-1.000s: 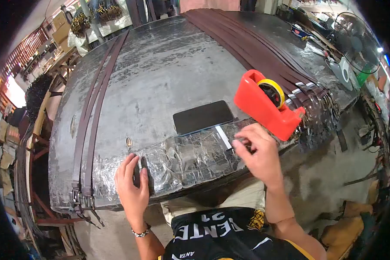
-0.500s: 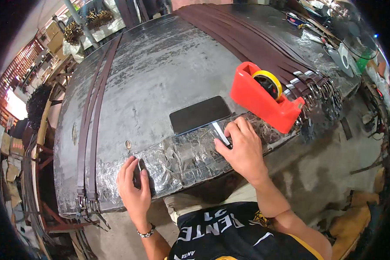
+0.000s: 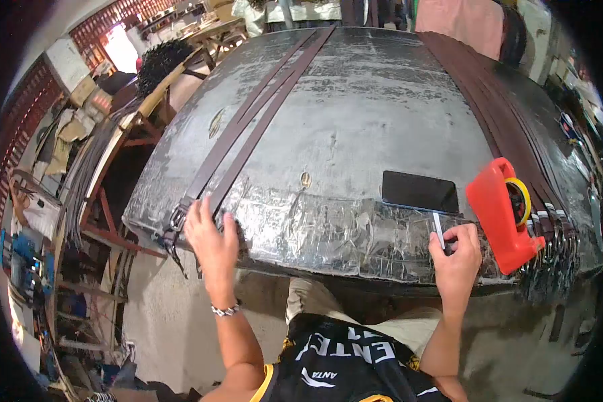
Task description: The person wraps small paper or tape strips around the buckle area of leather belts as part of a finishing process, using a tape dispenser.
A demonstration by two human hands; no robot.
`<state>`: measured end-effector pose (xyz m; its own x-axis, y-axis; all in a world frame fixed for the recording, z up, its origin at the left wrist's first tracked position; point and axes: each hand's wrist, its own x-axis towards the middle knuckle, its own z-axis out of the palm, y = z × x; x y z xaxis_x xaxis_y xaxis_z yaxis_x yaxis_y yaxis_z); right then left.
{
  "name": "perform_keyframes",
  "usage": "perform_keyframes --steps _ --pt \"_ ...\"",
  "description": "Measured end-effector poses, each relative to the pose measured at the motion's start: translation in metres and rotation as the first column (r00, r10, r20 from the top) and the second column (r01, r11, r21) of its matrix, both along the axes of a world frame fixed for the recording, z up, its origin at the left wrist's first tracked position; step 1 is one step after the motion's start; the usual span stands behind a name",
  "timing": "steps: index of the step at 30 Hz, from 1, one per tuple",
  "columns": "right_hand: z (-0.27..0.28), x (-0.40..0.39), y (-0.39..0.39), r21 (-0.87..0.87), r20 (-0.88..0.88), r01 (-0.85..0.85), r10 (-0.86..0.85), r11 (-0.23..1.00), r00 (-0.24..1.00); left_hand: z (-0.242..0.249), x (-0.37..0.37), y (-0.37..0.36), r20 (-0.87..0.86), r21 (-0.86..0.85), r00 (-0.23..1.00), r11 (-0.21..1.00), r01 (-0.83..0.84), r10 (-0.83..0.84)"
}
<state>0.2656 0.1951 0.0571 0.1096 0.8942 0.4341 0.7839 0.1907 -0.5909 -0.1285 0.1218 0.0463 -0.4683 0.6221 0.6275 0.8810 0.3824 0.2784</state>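
Observation:
My left hand [image 3: 211, 233] reaches over the buckle ends of a few dark brown belts [image 3: 231, 151], fingers spread and nothing gripped. A metal buckle [image 3: 179, 216] lies just left of its fingertips. My right hand [image 3: 458, 260] rests at the front edge of the table, thumb and fingers curled around a slim white strip [image 3: 438, 226]; its lower end is partly hidden by the fingers. Just beyond it lies a black phone [image 3: 419, 191], face up. To the right of that hand stands a red tape dispenser [image 3: 494, 211] with a yellow-rimmed roll [image 3: 518, 201].
A thick bundle of brown belts [image 3: 496, 100] runs along the right of the worn table [image 3: 355, 127], with several buckles [image 3: 556, 244] hanging over the front edge. A wooden rack [image 3: 100, 194] with dark straps stands at the left. Tools lie along the far right.
The view has swung left. My left hand has moved left from the bare front edge to the buckle ends of the belts. My right hand stays by the white strip and phone.

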Motion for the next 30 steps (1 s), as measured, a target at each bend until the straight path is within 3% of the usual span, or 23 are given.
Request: perform_keyframes --steps 3,4,11,15,18,19,20,24,27,30 --pt "0.004 0.0 -0.002 -0.011 -0.059 -0.01 0.009 1.0 0.998 -0.01 -0.029 -0.013 -0.059 -0.127 0.978 0.97 -0.206 0.2" --pt "0.005 -0.001 -0.002 0.002 -0.083 -0.03 0.03 1.0 0.996 -0.012 -0.033 -0.015 -0.052 -0.166 0.979 0.965 -0.201 0.195" --pt "-0.003 0.011 -0.004 0.111 -0.12 -0.049 0.063 0.993 0.991 -0.007 -0.039 -0.013 -0.031 -0.06 0.999 0.998 -0.031 0.029" --pt "-0.004 0.018 -0.009 0.103 -0.211 -0.008 0.03 0.995 0.977 0.01 -0.025 -0.01 0.084 -0.002 0.993 0.996 0.084 -0.084" --pt "0.006 0.018 -0.014 -0.03 -0.311 -0.007 -0.003 1.0 0.95 0.025 -0.01 -0.008 0.216 -0.02 0.974 0.996 0.081 -0.075" --pt "0.003 0.02 -0.012 0.01 -0.293 -0.015 0.018 1.0 0.956 0.028 -0.006 -0.007 0.269 -0.04 0.961 0.997 0.072 -0.059" --pt "-0.001 0.02 -0.009 0.05 -0.274 -0.024 0.037 0.998 0.961 0.026 -0.006 -0.004 0.247 0.026 0.955 0.986 0.165 -0.167" --pt "-0.002 0.027 -0.006 0.032 -0.338 -0.075 0.081 0.997 0.937 0.028 0.009 -0.001 0.454 0.168 0.817 0.935 0.313 -0.355" --pt "-0.004 0.031 -0.002 0.051 -0.33 -0.104 0.115 0.993 0.937 0.042 0.035 0.0 0.738 0.37 0.49 0.886 0.28 -0.463" --pt "-0.011 0.031 0.001 0.101 -0.287 -0.129 0.153 0.986 0.946 0.025 0.052 0.012 0.794 0.472 0.299 0.847 0.246 -0.53"
